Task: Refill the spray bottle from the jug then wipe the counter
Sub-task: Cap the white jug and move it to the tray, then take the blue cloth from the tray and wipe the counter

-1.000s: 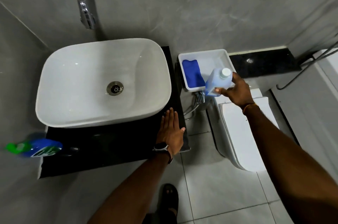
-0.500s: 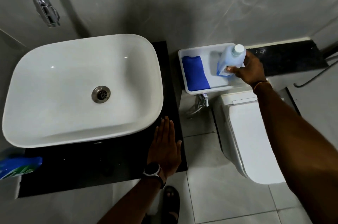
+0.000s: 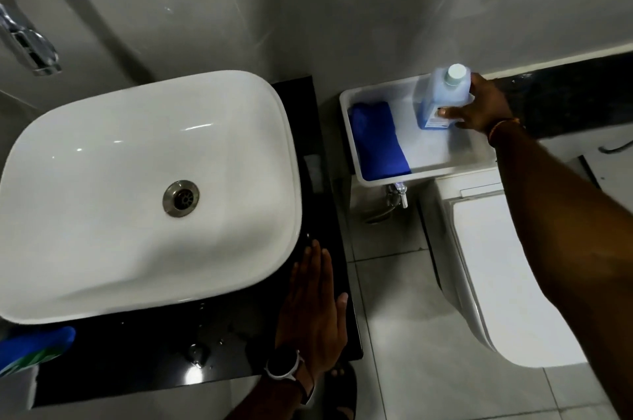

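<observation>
— Right hand [image 3: 479, 109] grips the capped jug [image 3: 440, 100] over the white tray [image 3: 431, 154], upper right; left hand [image 3: 311, 313] lies flat, fingers together, on the counter [image 3: 137, 351].
— Risk: the grip slips and the jug topples onto the blue cloth [image 3: 376, 142].

Your right hand [image 3: 479, 107] grips the pale blue plastic jug [image 3: 440, 97] with a white cap, upright in the white rectangular tray [image 3: 416, 177] at upper right, apart from a folded blue cloth [image 3: 376, 142]. Your left hand [image 3: 313, 313] lies flat on the glossy black bench [image 3: 154, 351], lower centre.
</observation>
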